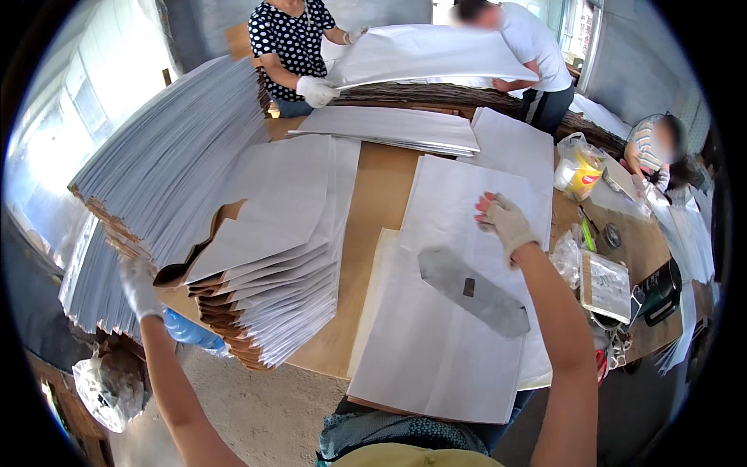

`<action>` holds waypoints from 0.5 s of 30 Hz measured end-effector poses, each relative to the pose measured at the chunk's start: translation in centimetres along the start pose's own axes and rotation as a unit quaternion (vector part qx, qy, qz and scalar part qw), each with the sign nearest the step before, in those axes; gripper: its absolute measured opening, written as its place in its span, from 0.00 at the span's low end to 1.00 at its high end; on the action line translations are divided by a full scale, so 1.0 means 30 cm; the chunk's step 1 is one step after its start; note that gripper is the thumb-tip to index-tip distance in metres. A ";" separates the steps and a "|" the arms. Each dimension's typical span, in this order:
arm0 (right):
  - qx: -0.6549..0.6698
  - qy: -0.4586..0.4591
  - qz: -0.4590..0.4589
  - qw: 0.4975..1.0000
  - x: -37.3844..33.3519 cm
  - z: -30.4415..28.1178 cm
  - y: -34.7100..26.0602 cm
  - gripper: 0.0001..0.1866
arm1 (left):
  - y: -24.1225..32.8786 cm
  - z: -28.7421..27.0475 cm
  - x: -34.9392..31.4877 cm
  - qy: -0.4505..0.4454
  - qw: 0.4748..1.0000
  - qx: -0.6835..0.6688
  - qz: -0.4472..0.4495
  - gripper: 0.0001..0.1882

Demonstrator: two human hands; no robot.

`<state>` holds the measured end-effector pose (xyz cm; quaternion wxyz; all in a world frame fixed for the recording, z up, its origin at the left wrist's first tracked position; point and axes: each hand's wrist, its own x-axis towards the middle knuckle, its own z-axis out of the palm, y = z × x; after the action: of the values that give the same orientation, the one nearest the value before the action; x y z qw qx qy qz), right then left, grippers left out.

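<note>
My left hand [140, 289], in a white glove, is at the brown lower edges of a tall leaning stack of white paper bags [175, 156]. Its fingers blur into those edges, so their grip is unclear. My right hand [507, 222] wears a glove that leaves the reddish fingertips bare. Loosely bent and apart, its fingers hold nothing above the white paper sheets [436, 342] in front of me. A flat grey plate [473, 292] with pointed ends and a small dark rectangle lies on these sheets. Between my hands, a fanned pile of white bags [284, 257] shows brown folded edges.
Folded white sheets [389, 127] lie at the table's far side. Two people handle a large white sheet [428, 54] beyond it; another person sits far right. A yellow-and-white package [582, 173], a green cutter [587, 232], tape [612, 235] and a dark mug [660, 289] stand right.
</note>
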<state>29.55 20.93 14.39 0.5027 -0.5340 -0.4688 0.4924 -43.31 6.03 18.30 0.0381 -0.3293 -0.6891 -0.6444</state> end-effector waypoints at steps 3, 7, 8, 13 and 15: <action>0.124 -0.079 0.003 0.989 0.060 0.105 0.072 0.36 | 0.402 -0.036 -0.212 0.032 0.993 -0.043 0.109 0.17; 0.049 -0.178 -0.128 0.974 0.183 0.198 0.239 0.39 | 0.612 0.017 -0.627 -0.276 0.920 -0.083 0.267 0.17; 0.082 -0.182 -0.105 0.974 0.201 0.239 0.242 0.39 | 0.630 0.049 -0.705 -0.394 0.863 -0.073 0.307 0.17; 0.395 -0.078 0.222 0.888 0.125 0.564 0.072 0.44 | 0.424 0.386 -1.155 -0.695 0.652 -0.249 -0.176 0.18; 0.447 -0.129 0.270 0.843 0.159 0.553 0.137 0.46 | 0.369 0.490 -1.279 -0.747 0.622 -0.137 -0.189 0.19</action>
<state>13.39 26.70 9.87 0.4688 -0.2887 -0.0955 0.8293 -2.35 3.40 7.12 -0.6578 -0.5617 -0.4311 -0.2568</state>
